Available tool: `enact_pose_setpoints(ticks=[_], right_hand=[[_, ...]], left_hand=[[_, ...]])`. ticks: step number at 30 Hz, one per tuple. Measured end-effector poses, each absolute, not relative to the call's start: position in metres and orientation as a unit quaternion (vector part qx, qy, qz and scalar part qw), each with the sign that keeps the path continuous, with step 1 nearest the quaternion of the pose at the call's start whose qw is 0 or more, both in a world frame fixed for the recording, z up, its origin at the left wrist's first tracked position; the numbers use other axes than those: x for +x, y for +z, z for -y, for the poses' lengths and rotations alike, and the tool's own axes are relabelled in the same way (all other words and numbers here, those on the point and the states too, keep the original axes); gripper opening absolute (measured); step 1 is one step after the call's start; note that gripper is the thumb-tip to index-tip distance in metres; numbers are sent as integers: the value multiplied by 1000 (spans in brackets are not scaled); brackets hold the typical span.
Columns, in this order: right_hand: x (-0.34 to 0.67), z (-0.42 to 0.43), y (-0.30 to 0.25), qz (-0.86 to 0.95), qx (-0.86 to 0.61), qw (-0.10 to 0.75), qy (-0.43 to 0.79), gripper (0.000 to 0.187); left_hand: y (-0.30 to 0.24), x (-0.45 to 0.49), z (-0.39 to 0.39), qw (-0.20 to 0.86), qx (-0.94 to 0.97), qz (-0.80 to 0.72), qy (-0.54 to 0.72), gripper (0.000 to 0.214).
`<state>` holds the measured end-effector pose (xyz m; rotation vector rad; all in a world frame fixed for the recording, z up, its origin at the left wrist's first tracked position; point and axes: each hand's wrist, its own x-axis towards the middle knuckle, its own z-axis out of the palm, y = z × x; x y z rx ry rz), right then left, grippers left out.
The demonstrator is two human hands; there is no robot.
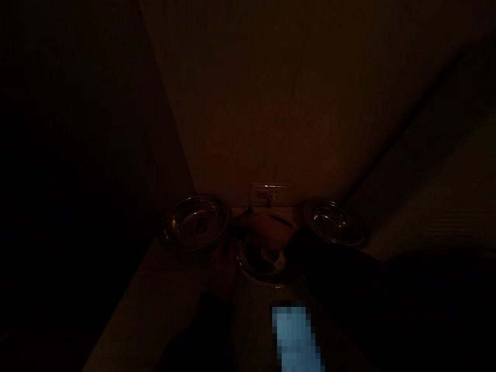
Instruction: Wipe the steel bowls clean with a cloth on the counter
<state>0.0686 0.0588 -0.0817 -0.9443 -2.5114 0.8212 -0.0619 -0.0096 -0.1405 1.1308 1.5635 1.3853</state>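
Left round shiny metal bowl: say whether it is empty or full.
Empty, as far as the dim picture shows: the left round shiny metal bowl sits upright, bare bottom glinting, nothing visible inside.

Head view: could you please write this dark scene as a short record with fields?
light: very dim
surface: pale counter against a wall
bowls: three, metal: left bowl, middle bowl, right bowl
right hand: over the middle bowl, grip unclear
left hand: faint shape beside the middle bowl, grip unclear
socket: on the wall behind the bowls
front: blurred blue patch
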Motion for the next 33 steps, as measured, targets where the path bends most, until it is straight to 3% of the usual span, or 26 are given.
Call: enact_pose_setpoints(ticks=[10, 16, 19, 25, 33], right_hand=[[118, -49, -66, 762, -435, 259, 404, 38], [134, -43, -71, 754, -452, 280, 385, 46], [135, -29, -69, 765, -446, 292, 361, 54], [111, 7, -68, 804, -400, 320, 302, 58], [99, 33, -63, 818, -365, 300, 328, 71]], left_hand=[[-139, -51, 11, 406, 424, -617, 525, 37], [-133, -57, 25, 292, 543, -668, 417, 49], [-118, -58, 37, 247, 556, -672, 422, 47], [-87, -55, 48, 458, 509, -557, 470, 41], [-82, -84, 65, 449, 490, -558, 498, 41]])
